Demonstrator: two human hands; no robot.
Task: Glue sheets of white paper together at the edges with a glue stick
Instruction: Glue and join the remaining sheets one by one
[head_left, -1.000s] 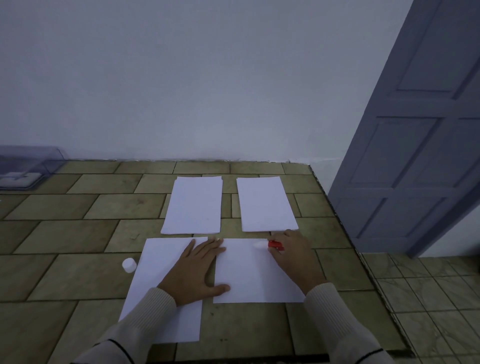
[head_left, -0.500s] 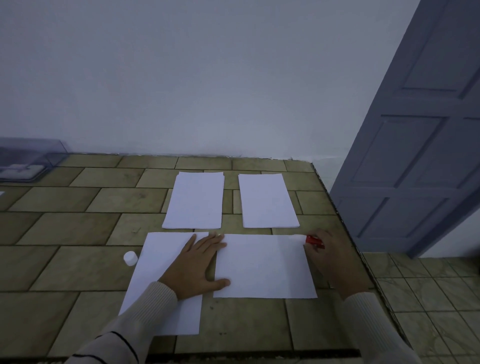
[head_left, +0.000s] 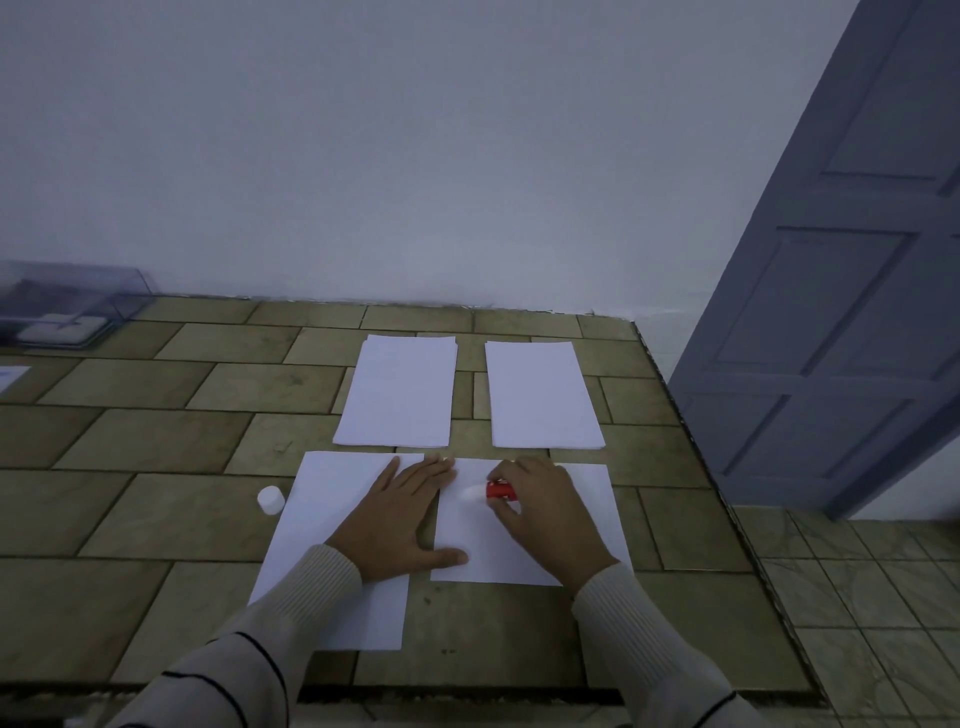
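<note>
Red glue stick (head_left: 500, 490): I see the right hand (head_left: 545, 512) curled round it, tip on the right sheet (head_left: 467, 527); left hand (head_left: 405, 519) flat (fingers straight), bridging it and the left sheet (head_left: 332, 509).

No text, number or sign can be read anywhere in view. The red barrel of the glue stick (head_left: 500, 490) carries small white marks, too blurred to make out. The clear box (head_left: 72, 312), at ten o'clock on the bench (head_left: 156, 467), shows pale shapes through its walls, with no lettering that can be made out.
</note>
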